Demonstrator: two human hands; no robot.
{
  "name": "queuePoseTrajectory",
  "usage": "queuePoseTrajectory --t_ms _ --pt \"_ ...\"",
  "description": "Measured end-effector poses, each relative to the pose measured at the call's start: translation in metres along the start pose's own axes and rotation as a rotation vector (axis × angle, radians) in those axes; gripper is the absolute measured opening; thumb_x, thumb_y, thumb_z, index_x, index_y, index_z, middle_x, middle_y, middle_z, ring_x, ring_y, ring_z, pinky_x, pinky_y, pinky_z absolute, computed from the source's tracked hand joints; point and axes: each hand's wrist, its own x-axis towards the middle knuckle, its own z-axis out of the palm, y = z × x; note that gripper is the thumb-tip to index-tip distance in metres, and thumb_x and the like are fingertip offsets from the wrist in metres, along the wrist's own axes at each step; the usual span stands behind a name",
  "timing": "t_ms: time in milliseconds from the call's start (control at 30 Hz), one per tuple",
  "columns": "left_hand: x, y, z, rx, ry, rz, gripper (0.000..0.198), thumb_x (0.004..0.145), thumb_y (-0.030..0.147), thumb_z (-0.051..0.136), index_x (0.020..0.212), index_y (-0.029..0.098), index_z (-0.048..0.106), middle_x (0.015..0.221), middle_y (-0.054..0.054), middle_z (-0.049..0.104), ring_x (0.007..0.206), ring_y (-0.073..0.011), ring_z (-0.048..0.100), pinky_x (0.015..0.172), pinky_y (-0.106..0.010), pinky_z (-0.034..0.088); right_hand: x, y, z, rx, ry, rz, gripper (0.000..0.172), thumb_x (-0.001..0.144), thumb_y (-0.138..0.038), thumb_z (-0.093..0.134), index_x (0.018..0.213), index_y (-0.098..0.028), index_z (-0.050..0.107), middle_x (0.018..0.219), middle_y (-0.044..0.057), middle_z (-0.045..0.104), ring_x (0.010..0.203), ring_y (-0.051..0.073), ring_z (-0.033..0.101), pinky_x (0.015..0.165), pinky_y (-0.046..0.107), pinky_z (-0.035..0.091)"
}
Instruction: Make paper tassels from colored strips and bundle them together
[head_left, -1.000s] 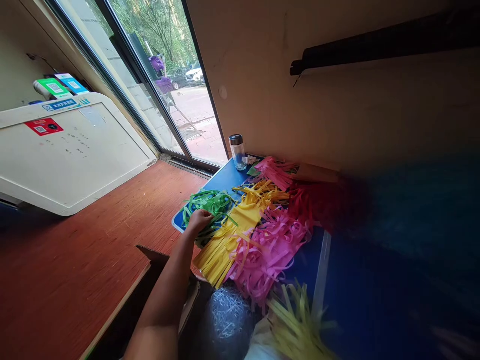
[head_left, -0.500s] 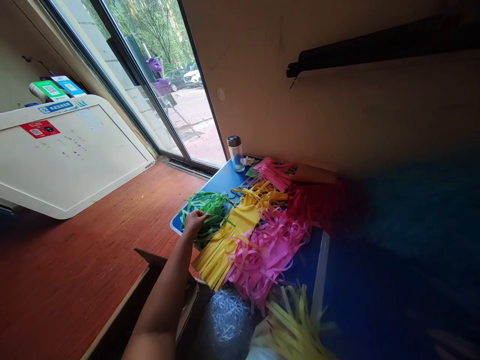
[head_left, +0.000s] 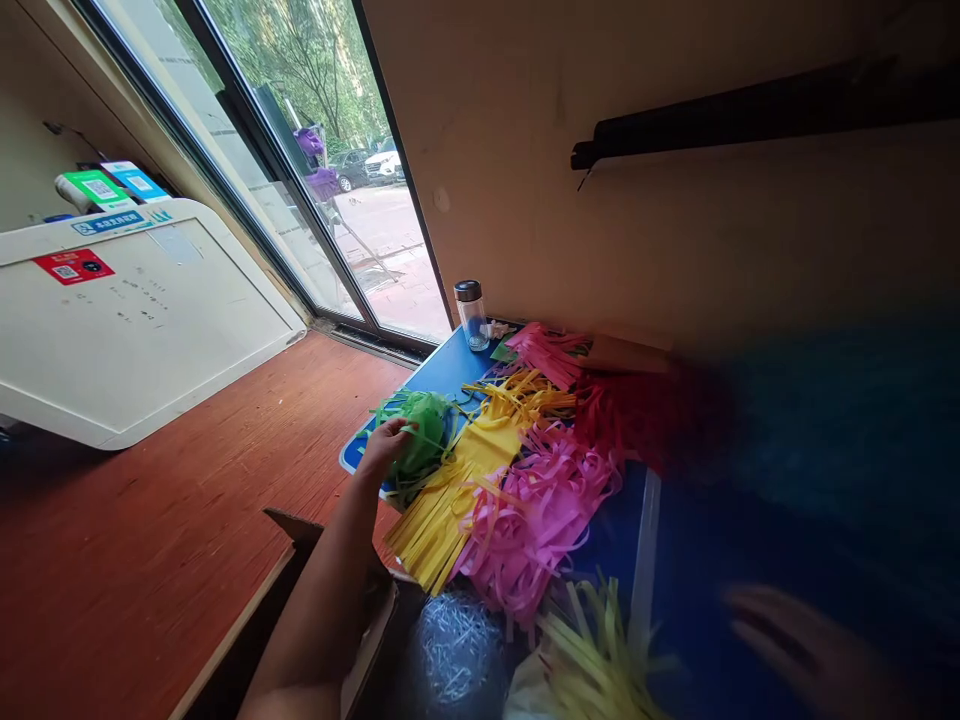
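My left hand (head_left: 384,446) reaches out over the near left corner of a blue table (head_left: 442,369) and its fingers are closed on a bunch of green paper strips (head_left: 421,428), which is gathered and lifted a little. Beside it lie yellow paper strips (head_left: 465,470) and pink paper strips (head_left: 532,510). Red paper strips (head_left: 637,415) lie further right, blurred. My right hand (head_left: 810,655) shows at the lower right as a motion smear; its fingers cannot be made out.
A clear jar with a dark lid (head_left: 472,314) stands at the table's far corner by the wall. Pale yellow-green strips (head_left: 592,650), a bundle of white shreds (head_left: 457,645) and an open cardboard box (head_left: 315,560) sit near me. A white cabinet (head_left: 135,310) stands on the red-brown floor by glass doors.
My left hand has closed around the green strips and bunched them up off the table. My blurred right hand has come into view at the lower right.
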Motion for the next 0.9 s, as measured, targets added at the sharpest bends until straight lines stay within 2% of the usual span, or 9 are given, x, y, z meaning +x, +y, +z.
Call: queuePoseTrajectory --t_ms 167,300,433,533,633,700,800,833,900 --pt "-0.004 0.006 -0.004 0.074 -0.066 0.016 0.031 0.092 0.035 0.061 0.116 0.015 0.061 0.114 -0.007 0.065 0.095 -0.0195 0.065 0.080 -0.039 0.057 0.066 -0.063 0.037 0.068 -0.314 -0.236 0.028 0.094 -0.040 0.051 0.100 -0.024 0.073 0.104 0.009 0.074 0.098 0.024 0.070 0.086 0.036 0.057" --pt "-0.011 0.013 -0.005 0.232 -0.034 0.066 0.029 0.091 0.035 0.062 0.112 0.015 0.063 0.111 -0.006 0.066 0.092 -0.0189 0.065 0.077 -0.037 0.057 0.121 -0.124 0.091 0.116 -0.374 -0.494 0.024 0.092 -0.028 0.057 0.110 -0.016 0.068 0.113 0.012 0.070 0.110 0.025 0.064 0.097 0.040 0.051" --pt "-0.020 0.026 -0.002 0.449 0.035 0.147 0.023 0.091 0.035 0.063 0.102 0.014 0.065 0.101 -0.004 0.067 0.087 -0.0171 0.065 0.078 -0.037 0.055 0.166 -0.177 0.152 0.064 -0.380 -0.614 0.030 0.089 -0.025 0.063 0.116 -0.014 0.064 0.122 0.012 0.067 0.115 0.026 0.061 0.101 0.039 0.048" --pt "-0.025 0.039 0.004 0.601 0.076 0.217 0.021 0.090 0.035 0.064 0.091 0.014 0.065 0.090 -0.002 0.067 0.082 -0.0159 0.064 0.078 -0.036 0.053 0.188 -0.210 0.190 -0.042 -0.455 -0.687 0.042 0.087 -0.031 0.065 0.126 -0.016 0.057 0.135 0.011 0.059 0.120 0.025 0.059 0.102 0.037 0.048" --pt "-0.028 0.052 0.007 0.716 0.092 0.303 0.012 0.087 0.028 0.066 0.086 0.015 0.066 0.085 -0.001 0.067 0.081 -0.0162 0.063 0.076 -0.033 0.050 0.203 -0.229 0.218 -0.144 -0.506 -0.686 0.052 0.086 -0.037 0.065 0.133 -0.017 0.051 0.141 0.012 0.054 0.115 0.027 0.063 0.092 0.038 0.055" --pt "-0.031 0.061 0.006 0.780 0.113 0.355 0.005 0.084 0.020 0.063 0.086 0.017 0.068 0.089 -0.004 0.069 0.083 -0.0177 0.063 0.073 -0.030 0.045 0.209 -0.233 0.231 -0.208 -0.523 -0.633 0.055 0.084 -0.039 0.065 0.131 -0.013 0.051 0.131 0.017 0.060 0.105 0.030 0.067 0.081 0.041 0.058" --pt "-0.034 0.071 -0.001 0.862 0.163 0.398 0.017 0.087 0.017 0.053 0.090 0.020 0.070 0.097 -0.008 0.070 0.083 -0.0207 0.065 0.068 -0.029 0.041 0.213 -0.228 0.241 -0.302 -0.570 -0.554 0.051 0.080 -0.045 0.069 0.116 -0.011 0.060 0.108 0.018 0.069 0.091 0.033 0.071 0.070 0.042 0.060" --pt "-0.035 0.073 -0.003 0.882 0.181 0.404 0.020 0.088 0.018 0.050 0.091 0.020 0.070 0.098 -0.010 0.070 0.082 -0.0215 0.065 0.067 -0.029 0.040 0.213 -0.226 0.243 -0.321 -0.577 -0.542 0.048 0.080 -0.046 0.069 0.111 -0.011 0.062 0.106 0.018 0.069 0.091 0.033 0.071 0.070 0.042 0.060" --pt "-0.036 0.077 -0.006 0.909 0.204 0.406 0.022 0.088 0.019 0.049 0.092 0.021 0.071 0.098 -0.010 0.071 0.082 -0.0224 0.066 0.066 -0.029 0.039 0.214 -0.223 0.243 -0.337 -0.560 -0.537 0.044 0.084 -0.046 0.065 0.113 -0.013 0.061 0.116 0.019 0.066 0.098 0.033 0.069 0.076 0.043 0.059"
